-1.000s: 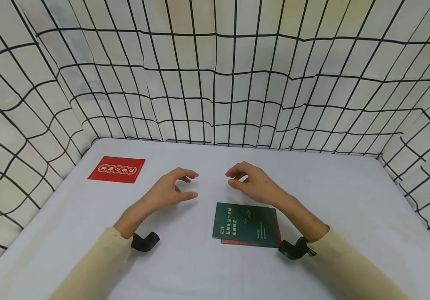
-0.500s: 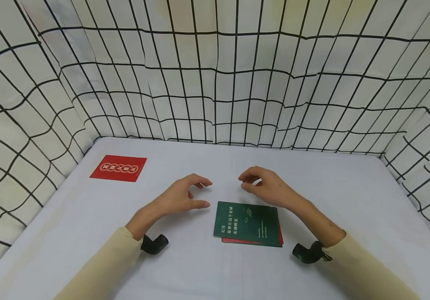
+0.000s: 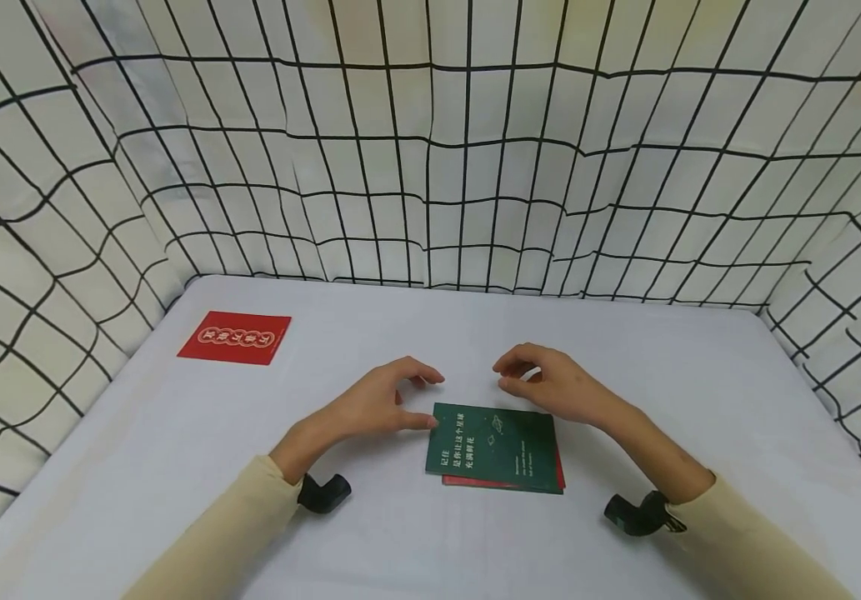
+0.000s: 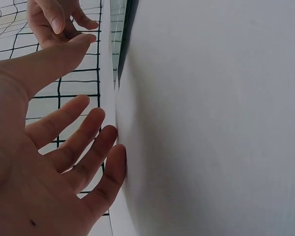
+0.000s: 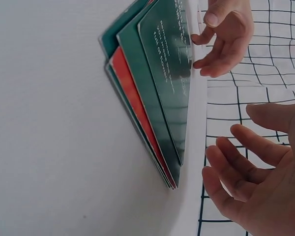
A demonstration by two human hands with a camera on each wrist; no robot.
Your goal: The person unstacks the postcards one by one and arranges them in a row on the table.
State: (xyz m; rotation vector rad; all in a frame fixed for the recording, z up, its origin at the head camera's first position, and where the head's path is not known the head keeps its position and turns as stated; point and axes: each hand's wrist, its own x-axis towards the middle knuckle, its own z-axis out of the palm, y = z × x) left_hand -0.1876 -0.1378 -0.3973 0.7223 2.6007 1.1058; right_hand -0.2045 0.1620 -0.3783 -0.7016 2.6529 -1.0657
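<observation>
A small stack of green cards lies on the white tabletop in front of the person. White Chinese lettering and a line drawing mark its top card, and a red card shows between green ones in the right wrist view. The left hand holds nothing; its thumb tip overlaps the stack's upper left corner in the head view, fingers spread and slightly bent. Just beyond the stack's upper right edge hovers the right hand, also holding nothing, its fingers loosely curved. Both palms face each other.
A separate red card with pale circled characters lies at the table's far left. White cloth covers the table. Black netting over pale sheeting walls in the back and sides. Black devices sit at both wrists.
The left hand has moved right and nearer the viewer, up to the green stack's corner. The right hand has shifted right and slightly nearer. The cards stay where they were.
</observation>
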